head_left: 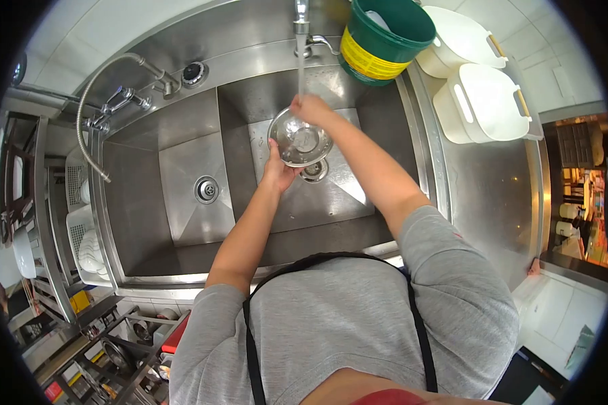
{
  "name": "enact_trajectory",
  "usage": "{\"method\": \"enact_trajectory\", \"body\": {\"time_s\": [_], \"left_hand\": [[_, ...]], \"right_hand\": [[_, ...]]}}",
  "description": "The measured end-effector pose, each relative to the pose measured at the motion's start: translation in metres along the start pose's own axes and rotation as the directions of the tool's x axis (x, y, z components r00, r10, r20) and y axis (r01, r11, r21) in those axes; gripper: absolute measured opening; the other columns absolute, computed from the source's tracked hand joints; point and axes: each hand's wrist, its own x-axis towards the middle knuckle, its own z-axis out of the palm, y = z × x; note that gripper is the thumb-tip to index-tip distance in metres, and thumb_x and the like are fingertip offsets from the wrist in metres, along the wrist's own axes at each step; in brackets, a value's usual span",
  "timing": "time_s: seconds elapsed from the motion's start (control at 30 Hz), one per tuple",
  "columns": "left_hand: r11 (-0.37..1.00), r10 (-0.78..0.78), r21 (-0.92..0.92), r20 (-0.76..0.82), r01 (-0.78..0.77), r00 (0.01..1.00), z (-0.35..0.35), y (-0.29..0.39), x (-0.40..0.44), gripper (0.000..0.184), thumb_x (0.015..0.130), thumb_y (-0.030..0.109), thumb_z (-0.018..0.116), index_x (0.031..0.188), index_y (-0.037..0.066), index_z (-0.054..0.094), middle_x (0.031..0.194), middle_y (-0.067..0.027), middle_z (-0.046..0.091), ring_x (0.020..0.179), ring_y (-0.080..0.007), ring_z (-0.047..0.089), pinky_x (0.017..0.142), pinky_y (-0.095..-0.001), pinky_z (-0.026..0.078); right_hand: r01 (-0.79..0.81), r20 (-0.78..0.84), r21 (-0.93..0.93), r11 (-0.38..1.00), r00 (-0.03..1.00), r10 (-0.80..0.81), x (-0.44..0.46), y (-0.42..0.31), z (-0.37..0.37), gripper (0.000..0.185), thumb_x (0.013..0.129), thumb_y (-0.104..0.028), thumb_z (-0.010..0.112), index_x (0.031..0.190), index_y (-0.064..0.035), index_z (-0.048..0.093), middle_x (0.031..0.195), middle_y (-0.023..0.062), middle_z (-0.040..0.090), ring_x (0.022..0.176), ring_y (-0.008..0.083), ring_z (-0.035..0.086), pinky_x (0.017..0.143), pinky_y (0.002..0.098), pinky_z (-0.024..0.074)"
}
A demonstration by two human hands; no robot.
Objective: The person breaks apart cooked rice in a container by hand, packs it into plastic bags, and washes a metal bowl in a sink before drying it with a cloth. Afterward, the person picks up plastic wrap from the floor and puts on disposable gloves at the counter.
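Observation:
A round metal bowl is tilted over the right basin of a steel double sink. My left hand grips its lower left rim, thumb along the edge. At the bowl's upper rim is my right hand, its fingers curled; whether they hold anything besides the rim cannot be made out. Water runs from the tap down onto my right hand and the bowl. Below the bowl, the basin's drain partly shows.
A green bucket with a yellow band stands behind the sink at right, beside two white containers. A hose tap arches over the left basin, which has its own drain. Racks with dishes stand at left.

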Motion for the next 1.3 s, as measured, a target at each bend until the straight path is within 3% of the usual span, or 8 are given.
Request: {"method": "enact_trajectory", "body": {"time_s": [0.13,0.33,0.57,0.7,0.87,0.97,1.2,1.3], "left_hand": [[0.999,0.042,0.014,0.075,-0.043,0.996,0.006,0.003,0.006,0.072,0.087,0.063,0.024,0.133,0.009,0.030,0.130,-0.0112,0.043,0.116,-0.0257,0.047,0.094,-0.0439,0.042],[0.954,0.001,0.299,0.003,-0.002,1.000,-0.013,0.023,0.009,0.071,0.087,0.062,0.029,0.135,0.009,0.028,0.132,-0.0115,0.043,0.117,-0.0261,0.046,0.093,-0.0449,0.041],[0.976,-0.052,0.204,-0.085,0.068,0.995,-0.006,0.017,0.027,0.062,0.090,0.051,0.039,0.134,0.007,0.031,0.131,-0.0108,0.044,0.118,-0.0254,0.045,0.096,-0.0429,0.037],[0.945,0.111,0.322,-0.139,-0.061,0.984,0.013,0.030,0.040,0.051,0.092,0.040,0.045,0.131,0.008,0.037,0.130,-0.0094,0.045,0.117,-0.0231,0.046,0.094,-0.0379,0.039],[-0.114,0.563,0.875,0.447,-0.471,0.695,0.058,0.060,0.040,0.038,0.089,0.027,0.051,0.125,0.013,0.048,0.119,-0.0132,0.050,0.109,-0.0292,0.050,0.089,-0.0352,0.041],[-0.182,0.612,0.888,0.439,-0.423,0.658,0.081,0.065,0.033,0.036,0.089,0.026,0.051,0.124,0.016,0.050,0.115,-0.0155,0.049,0.106,-0.0320,0.050,0.088,-0.0358,0.041],[0.944,0.114,0.330,-0.311,-0.005,0.943,0.076,0.052,0.049,0.044,0.091,0.037,0.047,0.126,0.010,0.041,0.122,-0.0137,0.048,0.105,-0.0274,0.053,0.085,-0.0415,0.045],[0.965,0.015,0.260,-0.153,0.025,0.988,0.043,0.043,0.049,0.047,0.091,0.043,0.045,0.123,0.010,0.038,0.116,-0.0084,0.051,0.096,-0.0218,0.055,0.074,-0.0409,0.048]], "right_hand": [[0.210,0.075,0.417,0.885,0.962,-0.263,-0.027,0.010,0.058,0.021,0.082,-0.024,0.058,0.093,-0.0065,0.059,0.077,0.0052,0.061,0.071,0.0153,0.058,0.067,0.0306,0.0462],[0.466,0.594,-0.346,0.814,0.781,-0.194,-0.042,0.026,-0.001,0.017,0.075,-0.018,0.058,0.083,-0.0038,0.064,0.082,0.0155,0.064,0.078,0.0295,0.062,0.071,0.0397,0.0475],[0.148,-0.541,-0.266,0.953,0.795,-0.274,-0.035,-0.012,-0.214,0.019,0.075,-0.023,0.058,0.082,-0.0059,0.063,0.087,0.0164,0.061,0.083,0.0321,0.059,0.070,0.0389,0.0468],[-0.132,-0.423,-0.222,0.966,0.906,0.027,0.019,0.027,-0.276,0.026,0.077,-0.028,0.060,0.092,-0.0061,0.060,0.086,0.0070,0.064,0.068,0.0190,0.060,0.062,0.0316,0.0471],[-0.081,-0.191,-0.664,0.743,0.980,-0.064,0.030,0.014,-0.251,0.047,0.073,-0.027,0.062,0.118,-0.0121,0.056,0.110,0.0142,0.061,0.101,0.0282,0.058,0.085,0.0416,0.0449],[-0.327,-0.122,-0.604,0.727,0.939,0.322,0.045,0.008,-0.250,0.054,0.074,-0.027,0.062,0.125,-0.0187,0.048,0.119,0.0140,0.054,0.111,0.0286,0.051,0.092,0.0426,0.0392],[-0.415,0.021,-0.572,0.708,0.855,0.518,0.064,0.042,-0.269,0.064,0.076,-0.031,0.061,0.135,-0.0264,0.036,0.131,0.0108,0.046,0.117,0.0286,0.046,0.096,0.0450,0.0359],[-0.264,0.072,-0.434,0.861,0.943,0.326,0.065,0.068,-0.280,0.062,0.077,-0.027,0.063,0.133,-0.0214,0.038,0.122,0.0117,0.052,0.110,0.0257,0.051,0.091,0.0434,0.0396]]}}
